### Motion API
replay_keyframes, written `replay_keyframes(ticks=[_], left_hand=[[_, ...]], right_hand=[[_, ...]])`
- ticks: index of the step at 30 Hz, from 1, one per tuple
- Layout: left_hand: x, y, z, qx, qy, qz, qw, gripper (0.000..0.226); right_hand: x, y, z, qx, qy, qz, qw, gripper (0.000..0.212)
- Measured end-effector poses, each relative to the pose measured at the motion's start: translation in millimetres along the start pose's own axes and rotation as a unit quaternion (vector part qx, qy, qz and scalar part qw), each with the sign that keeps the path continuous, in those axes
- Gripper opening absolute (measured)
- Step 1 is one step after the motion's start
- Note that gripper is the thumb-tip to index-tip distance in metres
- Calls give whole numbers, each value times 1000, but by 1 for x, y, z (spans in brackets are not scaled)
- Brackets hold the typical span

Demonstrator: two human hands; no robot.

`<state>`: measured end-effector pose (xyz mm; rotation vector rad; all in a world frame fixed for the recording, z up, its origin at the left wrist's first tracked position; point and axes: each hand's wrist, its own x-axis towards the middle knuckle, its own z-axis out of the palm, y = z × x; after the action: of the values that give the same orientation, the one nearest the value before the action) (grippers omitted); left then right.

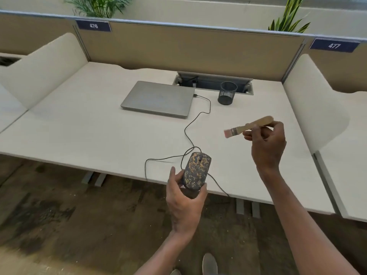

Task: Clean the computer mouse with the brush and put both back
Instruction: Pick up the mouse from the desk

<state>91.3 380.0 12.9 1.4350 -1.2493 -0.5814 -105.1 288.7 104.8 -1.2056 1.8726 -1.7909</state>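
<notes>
A dark computer mouse [196, 170] speckled with yellowish dirt is held at the desk's front edge by my left hand [183, 201], thumb on its left side and fingers under it. Its black cable [195, 120] loops over the desk to the closed laptop. My right hand [266, 144] pinches the wooden handle of a small brush [248, 127] above the desk, up and to the right of the mouse. The pink bristles point left and are apart from the mouse.
A closed grey laptop [158, 99] lies at mid desk. A black mesh pen cup [227, 93] stands beside an open cable tray [213, 81] at the back. Cream dividers flank the white desk [79, 126]. Brown floor lies below, with my shoes [208, 263] visible.
</notes>
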Motion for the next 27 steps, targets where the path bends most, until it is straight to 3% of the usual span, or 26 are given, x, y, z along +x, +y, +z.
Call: replay_keyframes(ticks=[5,11,20,27], left_hand=[[-15,-6,-36,-1,20,-1,1000,104],[-40,-1,-64,-20,37,0,999,105],[-97,28,-105,-23,46,3,999,107],[-131,35,-135,-22,47,3,999,107]], right_hand=[[-29,-15,-2,-5,-24,-17,1000,22],[-58,-31,-18,-4,-28,-30,999,8],[-119,-62,-61,7,-51,-37,998,9],[-162,-68,-82,3,-117,-19,993,8]])
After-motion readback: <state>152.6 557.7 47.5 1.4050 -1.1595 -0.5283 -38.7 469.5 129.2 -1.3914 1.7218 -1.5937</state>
